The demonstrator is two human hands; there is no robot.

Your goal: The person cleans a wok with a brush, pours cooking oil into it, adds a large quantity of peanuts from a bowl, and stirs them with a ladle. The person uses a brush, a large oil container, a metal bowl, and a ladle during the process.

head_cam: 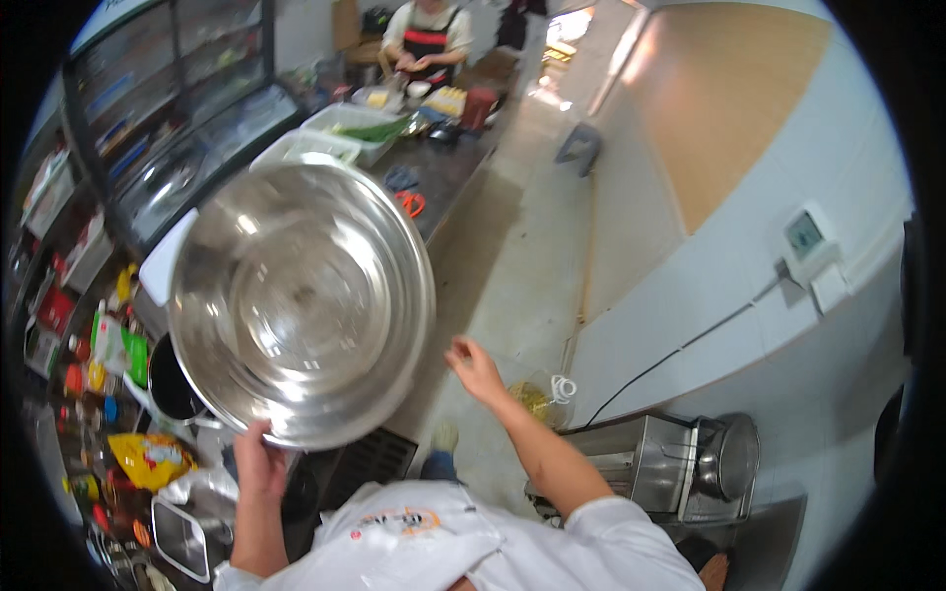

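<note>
A large stainless steel basin [303,295] is held up in front of me, its hollow inside facing the camera. My left hand [260,459] grips its near rim at the lower left. Nothing shows inside the basin but reflections. My right hand [473,366] is apart from the basin, to its right over the floor, with the fingers slightly curled and nothing in them. A pair of scissors with orange handles [411,203] lies on the dark counter [458,177] just beyond the basin's far right rim.
Sauce bottles, a yellow bag [151,459] and a dark-filled pot [171,380] crowd the left. Plastic tubs [355,118] stand on the counter, with a person in an apron [427,41] behind. A clear oil jug [543,399], steel equipment [658,465] and a grey stool [580,146] are at the right.
</note>
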